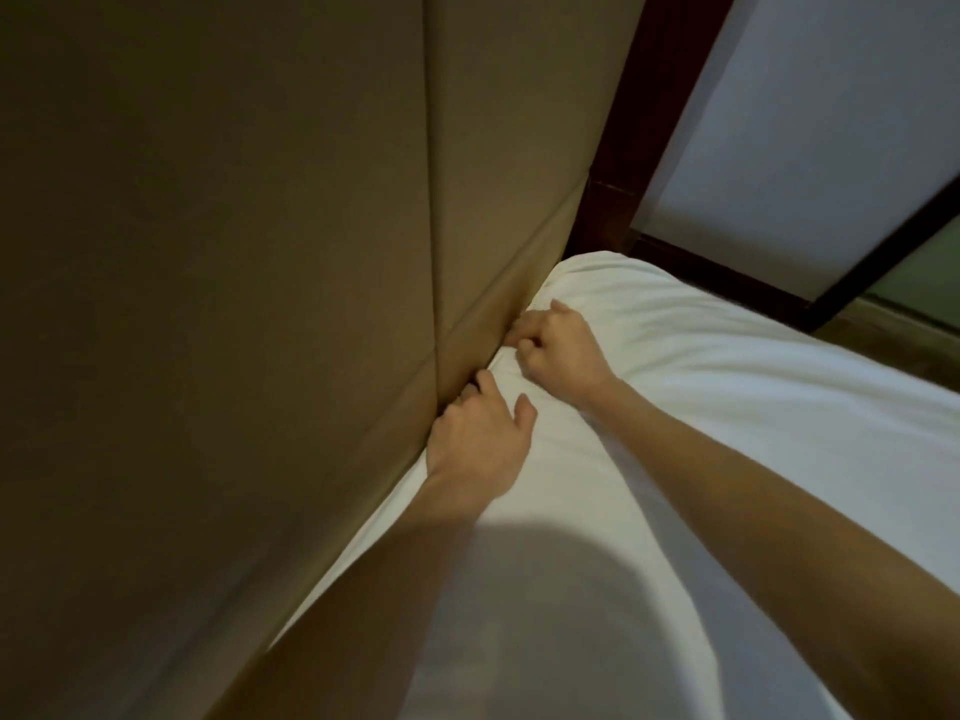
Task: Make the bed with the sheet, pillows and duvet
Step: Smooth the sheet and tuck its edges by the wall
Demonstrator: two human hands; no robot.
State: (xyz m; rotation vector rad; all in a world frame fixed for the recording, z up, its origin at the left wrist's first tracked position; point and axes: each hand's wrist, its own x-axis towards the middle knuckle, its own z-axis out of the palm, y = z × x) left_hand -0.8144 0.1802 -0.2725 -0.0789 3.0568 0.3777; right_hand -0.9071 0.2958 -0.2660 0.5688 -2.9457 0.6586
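Sheet (pixel 727 433), white, lies stretched over the bed from centre toward 4 o'clock, its edge meeting the padded headboard (pixel 260 252) at 10 o'clock. Left grip (pixel 480 439) rests spread on that edge, thumb out, fingers pushed into the gap beside the headboard, tips hidden. Right grip (pixel 558 345), just beside it at 1 o'clock, is curled tight, bunching a fold of sheet.

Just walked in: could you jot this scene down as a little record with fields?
where: the head end
sheet: white, spread up to the padded headboard
left hand: fingers pushed into the gap at the headboard
right hand: fingers curled, pinching the sheet's edge
pillows, duvet: not in view
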